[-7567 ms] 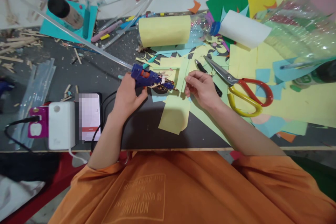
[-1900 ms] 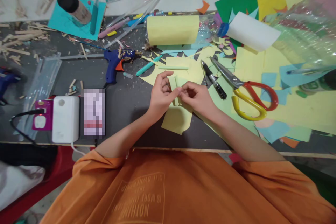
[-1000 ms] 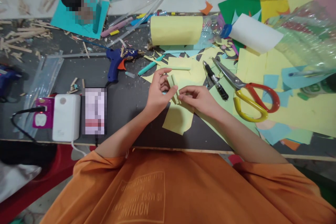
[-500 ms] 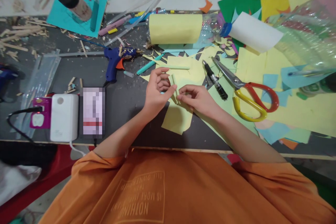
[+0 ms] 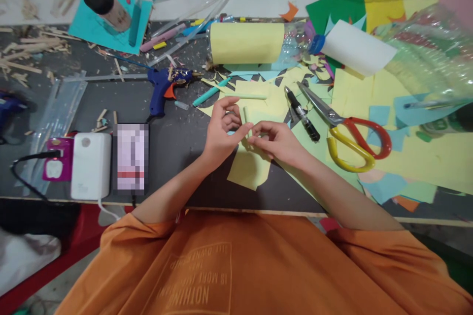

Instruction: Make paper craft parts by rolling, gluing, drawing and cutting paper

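Note:
Between my hands a thin rolled paper tube (image 5: pixel 246 114), pale yellow-green, stands roughly lengthwise away from me. My left hand (image 5: pixel 226 125) has its fingers curled loosely and its thumb pressed against the tube. The fingertips of my right hand (image 5: pixel 275 140) pinch the tube's lower part, which they partly hide. Below them lies a cut piece of yellow paper (image 5: pixel 248 170). A second rolled paper tube (image 5: pixel 246 96) rests on the yellow sheets just beyond my left fingers. To the right lie a black pen (image 5: pixel 302 114) and scissors (image 5: pixel 342 125) with red and yellow handles.
A blue glue gun (image 5: pixel 158 91) lies left of my hands, beside a teal marker (image 5: pixel 211 91). Farther back is a plastic bottle (image 5: pixel 246 43) wrapped in yellow paper. A white power bank (image 5: pixel 90 165) and a phone (image 5: pixel 131 156) sit near the front edge. Paper scraps cover the right side.
My left thumb has shifted slightly to the right along the tube, and the right fingers have closed in a little. The camera view has shifted slightly; other things stay put.

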The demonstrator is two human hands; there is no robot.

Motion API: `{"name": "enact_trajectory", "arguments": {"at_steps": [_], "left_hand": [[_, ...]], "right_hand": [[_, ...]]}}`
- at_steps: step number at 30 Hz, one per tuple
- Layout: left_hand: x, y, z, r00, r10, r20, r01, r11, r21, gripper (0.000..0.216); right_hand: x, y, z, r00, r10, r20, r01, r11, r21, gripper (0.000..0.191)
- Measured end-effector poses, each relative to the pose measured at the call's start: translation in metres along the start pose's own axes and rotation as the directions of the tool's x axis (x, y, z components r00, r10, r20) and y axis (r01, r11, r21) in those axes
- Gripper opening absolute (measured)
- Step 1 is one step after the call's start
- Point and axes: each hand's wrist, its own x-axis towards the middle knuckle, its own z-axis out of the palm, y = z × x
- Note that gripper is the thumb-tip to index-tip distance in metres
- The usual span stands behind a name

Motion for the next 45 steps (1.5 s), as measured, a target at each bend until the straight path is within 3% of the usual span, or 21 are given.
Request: {"name": "enact_trajectory", "arguments": {"at_steps": [5, 8, 12, 18, 26, 30, 32, 35, 39, 45], "left_hand": [[0.002, 0.008, -0.004, 0.987, -0.117, 0.113, 0.134, 0.98, -0.15, 0.044], [0.001, 0.014, -0.004, 0.969, -0.166, 0.185, 0.174, 0.985, -0.024, 0.036], [-0.002, 0.018, 0.001, 0.965, -0.161, 0.208, 0.12, 0.974, 0.194, 0.025], [-0.001, 0.016, 0.003, 0.98, -0.129, 0.154, 0.09, 0.966, 0.241, 0.016], [0.011, 0.025, -0.023, 0.963, -0.028, 0.268, -0.122, 0.843, 0.524, 0.007], [0.014, 0.023, -0.028, 0.969, -0.025, 0.244, -0.061, 0.94, 0.336, 0.01], [0.012, 0.021, -0.024, 0.974, -0.087, 0.211, 0.05, 0.983, 0.176, 0.014], [0.007, 0.018, -0.016, 0.951, -0.219, 0.22, 0.222, 0.975, 0.012, 0.027], [0.006, 0.017, -0.013, 0.936, -0.287, 0.203, 0.3, 0.953, -0.034, 0.036], [0.007, 0.023, -0.015, 0.943, -0.272, 0.195, 0.277, 0.961, 0.001, 0.034]], "right_hand": [[0.002, 0.0, -0.002, 0.986, -0.116, -0.119, 0.135, 0.976, 0.171, 0.039], [0.005, 0.001, -0.001, 0.968, -0.15, -0.201, 0.201, 0.943, 0.264, 0.04], [0.006, 0.002, 0.001, 0.964, -0.135, -0.228, 0.207, 0.921, 0.331, 0.039], [0.004, 0.003, 0.001, 0.978, -0.094, -0.188, 0.145, 0.95, 0.276, 0.041], [0.006, 0.0, -0.009, 0.964, -0.125, -0.236, 0.186, 0.949, 0.256, 0.038], [0.006, 0.0, -0.008, 0.973, -0.086, -0.212, 0.138, 0.959, 0.246, 0.04], [0.005, 0.0, -0.006, 0.976, -0.069, -0.207, 0.119, 0.964, 0.237, 0.041], [0.005, 0.002, -0.003, 0.973, -0.074, -0.217, 0.126, 0.963, 0.238, 0.041], [0.004, 0.003, -0.002, 0.968, -0.104, -0.23, 0.162, 0.955, 0.249, 0.037], [0.003, 0.0, -0.002, 0.965, -0.126, -0.228, 0.173, 0.965, 0.198, 0.037]]}}
